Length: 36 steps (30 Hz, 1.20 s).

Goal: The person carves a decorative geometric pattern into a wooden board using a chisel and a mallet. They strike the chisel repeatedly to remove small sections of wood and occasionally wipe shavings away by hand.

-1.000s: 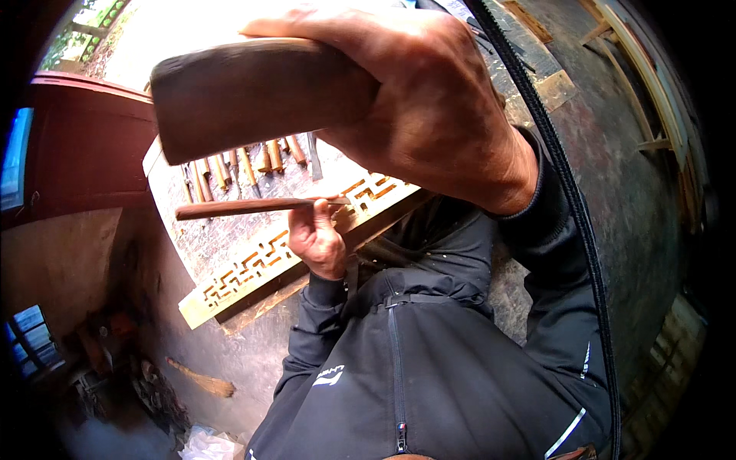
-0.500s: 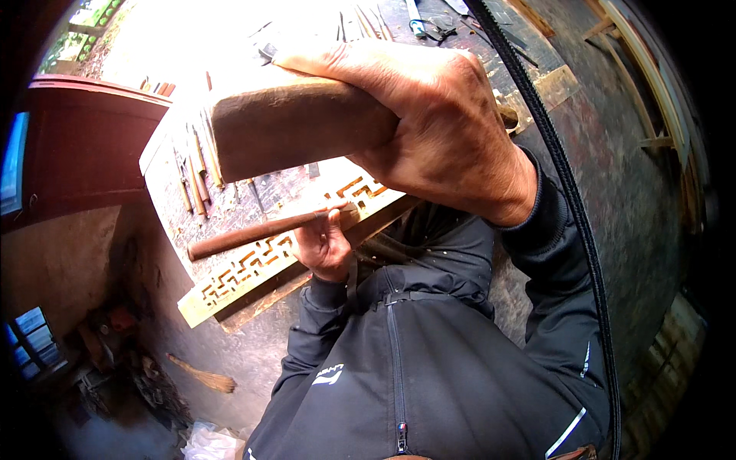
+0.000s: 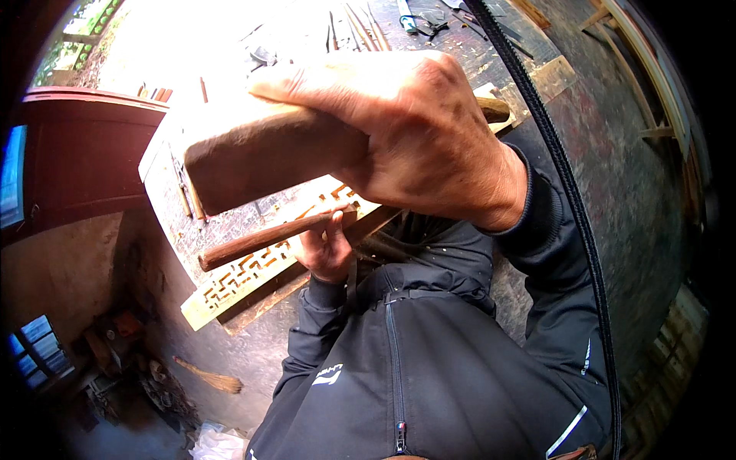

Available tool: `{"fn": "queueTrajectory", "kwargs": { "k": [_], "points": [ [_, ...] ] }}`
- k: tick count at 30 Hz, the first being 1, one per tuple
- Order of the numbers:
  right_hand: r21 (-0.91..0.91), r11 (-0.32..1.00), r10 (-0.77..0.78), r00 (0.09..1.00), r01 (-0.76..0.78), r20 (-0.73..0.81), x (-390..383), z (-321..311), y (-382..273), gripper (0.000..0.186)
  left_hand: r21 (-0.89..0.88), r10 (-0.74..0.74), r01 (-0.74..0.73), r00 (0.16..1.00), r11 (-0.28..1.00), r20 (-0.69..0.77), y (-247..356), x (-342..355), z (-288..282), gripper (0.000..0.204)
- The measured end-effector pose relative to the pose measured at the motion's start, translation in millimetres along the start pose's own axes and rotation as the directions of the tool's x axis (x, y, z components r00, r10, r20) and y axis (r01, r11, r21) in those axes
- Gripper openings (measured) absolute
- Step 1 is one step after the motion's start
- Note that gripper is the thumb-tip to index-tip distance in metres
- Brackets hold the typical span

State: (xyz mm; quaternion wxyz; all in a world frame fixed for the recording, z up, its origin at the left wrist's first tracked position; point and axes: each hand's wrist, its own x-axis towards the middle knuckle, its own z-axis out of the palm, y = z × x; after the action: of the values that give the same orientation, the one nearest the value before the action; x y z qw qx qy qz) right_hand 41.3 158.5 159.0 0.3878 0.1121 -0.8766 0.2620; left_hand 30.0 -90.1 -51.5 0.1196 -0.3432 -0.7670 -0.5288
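High over the bench, my right hand (image 3: 429,138) is closed around a thick, brown wooden mallet (image 3: 276,157); its blunt block end points left. Below it my left hand (image 3: 328,249) grips a chisel (image 3: 264,239) by its long round wooden handle, which slants down to the left. The chisel's cutting end is hard to make out by my fingers. Beneath lies a pale wooden board (image 3: 201,310) with a cut-out fretwork pattern along its length. My left hand is over the board's near edge. The mallet block is above and apart from the chisel handle.
On the bench (image 3: 172,226), several wooden-handled tools (image 3: 186,195) lie at the left and more slim tools (image 3: 360,31) at the back. A dark cord (image 3: 548,130) crosses the view on the right. A straw broom (image 3: 211,377) lies on the floor, near a white bag (image 3: 217,443).
My right hand has brought the mallet down and to the left, nearer the chisel handle. The handle's free end has shifted slightly down and right; my left hand has barely moved.
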Motion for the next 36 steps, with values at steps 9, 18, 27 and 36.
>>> {"fn": "queueTrajectory", "kwargs": {
  "k": [9,18,27,36],
  "points": [
    [-0.030,0.986,-0.164,0.979,0.161,-0.118,30.6,-0.3,-17.5,0.024,0.287,0.209,-0.194,0.978,0.938,-0.025,14.5,15.7,10.0,0.025],
    [-0.211,0.957,-0.176,0.978,0.197,0.114,30.6,0.1,-20.2,0.029,0.298,0.216,-0.229,0.973,0.927,0.075,24.2,27.6,6.5,0.021],
    [-0.197,0.976,-0.095,0.995,0.096,0.014,4.9,-0.2,5.3,0.048,-0.200,-0.270,0.233,0.945,0.952,-0.186,13.8,11.5,7.3,0.011],
    [-0.024,0.806,0.577,0.777,-0.591,0.252,-79.4,-1.0,17.1,0.061,-0.454,-0.524,0.398,0.831,0.797,-0.190,17.8,29.1,8.1,0.021]
  ]
}}
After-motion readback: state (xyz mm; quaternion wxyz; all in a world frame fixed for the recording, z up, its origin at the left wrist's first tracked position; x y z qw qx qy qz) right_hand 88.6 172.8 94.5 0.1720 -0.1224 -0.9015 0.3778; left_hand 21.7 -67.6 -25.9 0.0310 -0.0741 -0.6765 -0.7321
